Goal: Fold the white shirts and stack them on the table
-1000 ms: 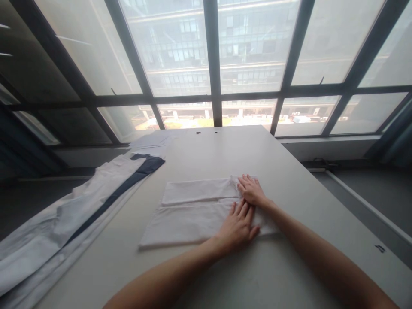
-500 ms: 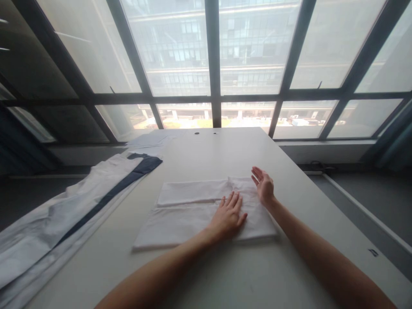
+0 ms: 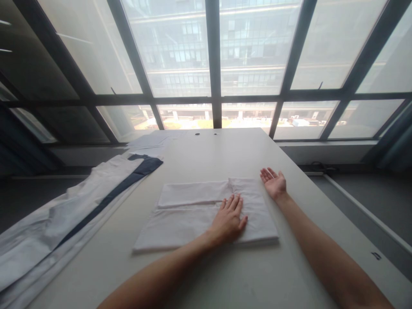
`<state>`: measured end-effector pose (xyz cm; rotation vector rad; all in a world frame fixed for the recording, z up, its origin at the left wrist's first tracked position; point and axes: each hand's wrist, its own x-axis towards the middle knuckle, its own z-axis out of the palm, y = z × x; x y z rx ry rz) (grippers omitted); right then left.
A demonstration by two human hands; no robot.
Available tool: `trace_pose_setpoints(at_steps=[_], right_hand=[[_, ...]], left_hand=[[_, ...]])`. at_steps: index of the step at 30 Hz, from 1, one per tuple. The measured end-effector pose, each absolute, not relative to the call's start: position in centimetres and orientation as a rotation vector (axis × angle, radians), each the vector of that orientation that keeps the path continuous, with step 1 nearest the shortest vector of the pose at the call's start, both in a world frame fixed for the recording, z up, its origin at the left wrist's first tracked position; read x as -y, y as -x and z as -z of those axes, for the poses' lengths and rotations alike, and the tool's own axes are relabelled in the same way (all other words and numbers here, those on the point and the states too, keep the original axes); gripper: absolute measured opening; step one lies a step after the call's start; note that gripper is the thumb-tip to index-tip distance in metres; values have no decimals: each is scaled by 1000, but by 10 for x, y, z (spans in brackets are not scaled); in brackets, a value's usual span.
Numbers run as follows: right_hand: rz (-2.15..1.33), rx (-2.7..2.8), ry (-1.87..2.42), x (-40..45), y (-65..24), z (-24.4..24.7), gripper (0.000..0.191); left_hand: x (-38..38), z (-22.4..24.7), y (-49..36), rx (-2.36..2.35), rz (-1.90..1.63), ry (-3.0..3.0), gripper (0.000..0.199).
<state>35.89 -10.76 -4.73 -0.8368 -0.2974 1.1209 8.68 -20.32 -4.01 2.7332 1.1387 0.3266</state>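
A white folded garment [image 3: 180, 225] lies flat on the white table [image 3: 206, 161], with a fold line running across its middle and a folded-over section at its right end. My left hand [image 3: 229, 219] rests palm down on it, fingers spread, beside the edge of that right section. Off the garment's right side, my right hand [image 3: 274, 183] is turned palm up with its fingers apart and nothing in it. A gap shows between the right hand and the cloth.
Along the table's left side lies a heap of white garments [image 3: 80, 197] with a dark navy piece [image 3: 112, 195] among them. Papers or thin sheets [image 3: 148, 141] lie at the far left corner. A small dark mark [image 3: 376, 256] is near the right edge. Large windows [image 3: 180, 47] stand beyond.
My right hand has moved right, away from the garment's right edge, and turned further palm up. My left hand stays pressed on the cloth in nearly the same place.
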Motion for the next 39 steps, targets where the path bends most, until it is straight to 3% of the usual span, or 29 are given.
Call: trace_pose_setpoints(at_steps=[5,9,14,26,31,39], right_hand=[[-728,712,1147,112,-353,44,38],[-359,1475,1424,122,-308,46,50],[-267,1995,1740,134,-277,57,53],[-240,1661,1819,130,-311,58,50],[-254,1669,1810,127,-313,63,48],[-236,1802,1879,130,-311,62,47]], left_hand=[[203,41,-87,-1141,-324,-2736,67],[203,39,-88,-1138,-331,-2745,67],[205,38,-88,-1144,-320,-2730,68],[187,45,-85,-1193,-651,-2382,55],[199,36,-85,-1234,-633,-2591,51],[210,26,-84,-753,-347,-2827,53]])
